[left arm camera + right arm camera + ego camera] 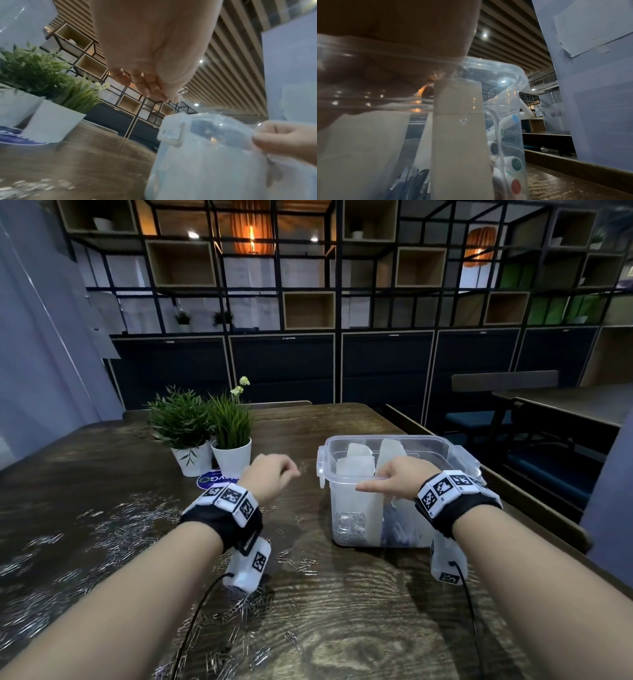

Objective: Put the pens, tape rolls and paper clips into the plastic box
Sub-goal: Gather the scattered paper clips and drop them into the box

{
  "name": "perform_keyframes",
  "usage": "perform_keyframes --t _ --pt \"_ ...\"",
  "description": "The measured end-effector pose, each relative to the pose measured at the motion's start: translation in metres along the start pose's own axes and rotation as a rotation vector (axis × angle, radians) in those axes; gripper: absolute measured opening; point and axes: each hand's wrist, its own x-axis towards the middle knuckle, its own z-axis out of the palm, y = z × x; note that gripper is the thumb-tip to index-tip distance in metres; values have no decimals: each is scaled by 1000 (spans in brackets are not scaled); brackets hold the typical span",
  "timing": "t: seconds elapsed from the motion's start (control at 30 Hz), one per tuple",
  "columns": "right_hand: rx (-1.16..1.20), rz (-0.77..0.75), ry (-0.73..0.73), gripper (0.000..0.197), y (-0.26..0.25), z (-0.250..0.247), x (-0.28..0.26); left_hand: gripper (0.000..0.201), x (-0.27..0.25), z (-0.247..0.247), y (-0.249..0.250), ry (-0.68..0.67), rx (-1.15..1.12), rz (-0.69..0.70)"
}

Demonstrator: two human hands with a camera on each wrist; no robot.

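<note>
The clear plastic box [445, 447] stands open on the wooden table, right of centre. My right hand [390, 479] grips its near rim, thumb lying along the outside. White divider cards [356, 467] stand inside, with a pile of paper clips [349, 529] in the box's left part. The right wrist view shows pens [516, 163] with coloured caps against the box wall [505, 70]. My left hand [274, 477] hovers just left of the box [205, 162], fingers curled, pinching a few paper clips [183, 90]. Several loose clips [130, 525] litter the table's left and front.
Two potted plants [191, 433] [233, 440] in white pots stand behind my left hand, beside a round blue sticker [209, 479]. A chair back [513, 491] runs along the table's right edge. Wrist cables trail over the table's near part.
</note>
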Motion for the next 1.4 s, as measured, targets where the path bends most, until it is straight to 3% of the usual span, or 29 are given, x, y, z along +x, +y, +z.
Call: perform_keyframes --t 0.07,0.13,0.23,0.4,0.53,0.6,0.73,0.87,0.93,1.13,1.27,1.4 --pt "3 -5 -1 61 -5 0 -7 24 2 -6 14 152 -80 22" --pt "1 -12 -3 61 -8 0 -13 18 4 -6 36 201 -108 71" --pt "-10 -16 -3 60 -12 0 -24 10 5 1 66 97 -29 64" --pt "-20 -6 3 59 -16 -1 -31 26 9 10 65 -108 -31 79" --pt "-34 2 -14 58 -17 -3 -31 38 1 4 43 -29 -109 64" --pt "-36 13 -10 63 -17 -2 -31 40 -5 5 22 -3 -136 -8" --pt "-39 18 15 65 -16 -1 -30 40 -33 18 -15 -192 -41 -204" --pt "-24 19 8 66 -15 -1 -30 64 -56 37 -26 -441 -3 -290" --pt "-17 23 6 69 -15 -2 -30 69 -56 46 -25 -504 66 -296" --pt "-3 32 7 60 -17 -3 -27 41 -44 57 -27 -481 210 -235" --pt "-2 28 5 62 -14 -2 -21 25 -41 62 -34 -442 153 -220" --pt "1 30 2 56 -13 -3 -15 10 -37 61 -34 -507 127 -212"
